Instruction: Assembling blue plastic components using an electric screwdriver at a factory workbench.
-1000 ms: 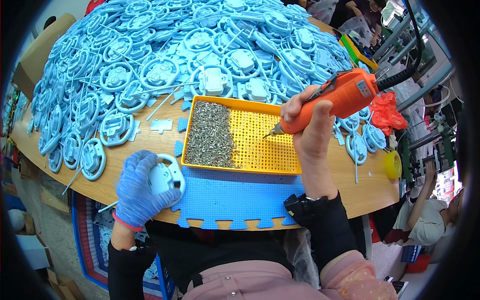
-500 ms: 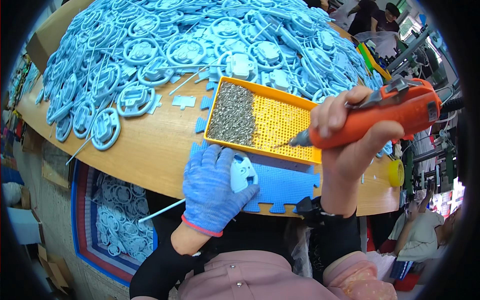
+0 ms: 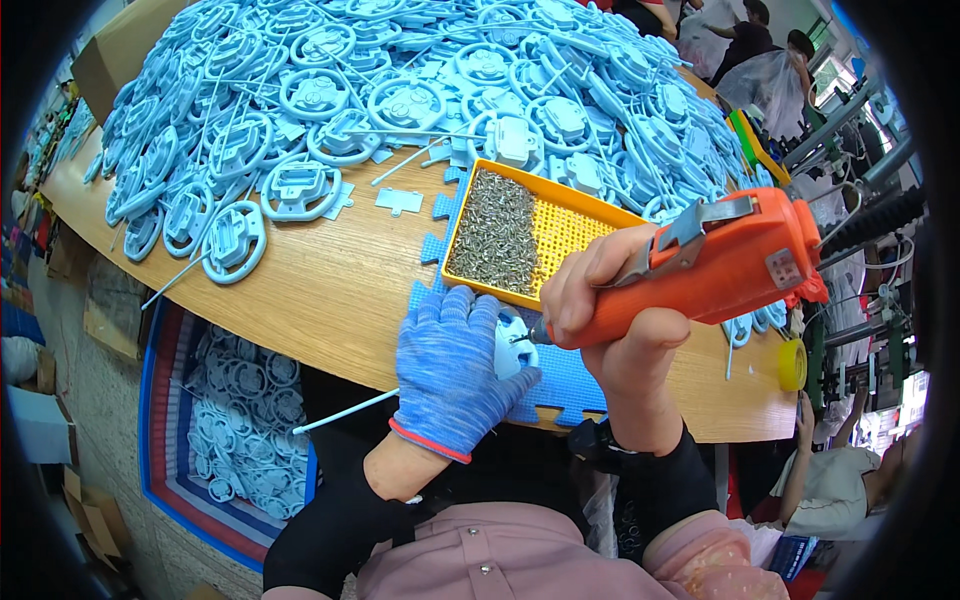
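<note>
My left hand (image 3: 455, 375), in a blue knitted glove with a red cuff, is closed over a light-blue plastic toy steering wheel part (image 3: 509, 350) on a blue foam mat (image 3: 575, 385). Most of the part is under the glove; a thin pale-blue rod sticks out to the left. Bare, my right hand (image 3: 640, 365) wraps round an orange electric screwdriver (image 3: 725, 260). Its tip is at the exposed face of the part, close to my left fingers. Just beyond stands a yellow tray (image 3: 575, 225) with a heap of small metal screws (image 3: 492, 235) in its left side.
A large pile of light-blue wheel parts (image 3: 400, 105) covers the far side of the wooden table (image 3: 330, 270). Below its left edge, a lined bin (image 3: 165, 440) holds more parts. A yellow tape roll (image 3: 791, 365) lies at the right edge. Other people are at the right.
The screwdriver in my right hand has come left and down, from over the tray to the part. My left hand still holds the part. The view has shifted slightly.
</note>
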Demonstrator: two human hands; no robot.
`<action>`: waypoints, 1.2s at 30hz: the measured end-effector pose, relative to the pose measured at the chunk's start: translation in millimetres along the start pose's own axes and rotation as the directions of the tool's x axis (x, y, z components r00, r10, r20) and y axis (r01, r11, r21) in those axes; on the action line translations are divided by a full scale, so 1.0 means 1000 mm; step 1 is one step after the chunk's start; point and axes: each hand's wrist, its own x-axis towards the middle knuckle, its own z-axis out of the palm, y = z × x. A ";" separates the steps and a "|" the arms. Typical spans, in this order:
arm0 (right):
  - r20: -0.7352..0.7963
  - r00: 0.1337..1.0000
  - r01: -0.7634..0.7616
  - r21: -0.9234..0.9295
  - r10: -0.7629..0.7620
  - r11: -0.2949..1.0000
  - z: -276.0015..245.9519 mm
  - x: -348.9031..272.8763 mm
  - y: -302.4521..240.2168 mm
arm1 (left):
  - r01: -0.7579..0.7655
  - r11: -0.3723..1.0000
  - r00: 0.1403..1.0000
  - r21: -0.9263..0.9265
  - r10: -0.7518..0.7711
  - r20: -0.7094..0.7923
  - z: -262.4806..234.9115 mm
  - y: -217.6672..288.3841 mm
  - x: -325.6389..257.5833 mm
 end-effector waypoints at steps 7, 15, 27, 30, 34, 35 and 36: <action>-0.012 0.999 0.032 -0.193 -0.035 0.981 0.017 0.012 0.002 | -0.025 0.996 0.999 -0.084 0.023 -0.026 0.006 -0.006 0.007; 0.035 0.999 -0.040 0.148 0.036 0.988 -0.006 0.014 0.002 | -0.006 0.999 1.000 -0.049 0.007 0.017 -0.028 -0.012 -0.009; -0.223 0.949 0.185 -0.176 -0.222 0.967 -0.101 0.020 -0.026 | -0.378 0.884 0.925 0.274 0.368 0.090 -0.062 -0.087 0.110; -0.239 0.943 0.190 -0.189 -0.233 0.963 -0.100 0.023 -0.026 | -0.342 0.939 0.929 0.045 0.330 0.166 -0.037 -0.077 0.188; -0.273 0.928 0.199 -0.215 -0.254 0.956 -0.106 0.023 -0.023 | -0.178 0.974 0.934 0.138 0.124 0.334 0.005 -0.053 0.237; -0.283 0.926 0.191 -0.220 -0.250 0.957 -0.107 0.022 -0.022 | -0.182 0.975 0.930 0.129 0.128 0.344 0.009 -0.046 0.242; -0.277 0.934 0.177 -0.194 -0.227 0.965 -0.108 0.020 -0.024 | -0.167 0.972 0.927 0.167 0.097 0.361 0.013 -0.039 0.246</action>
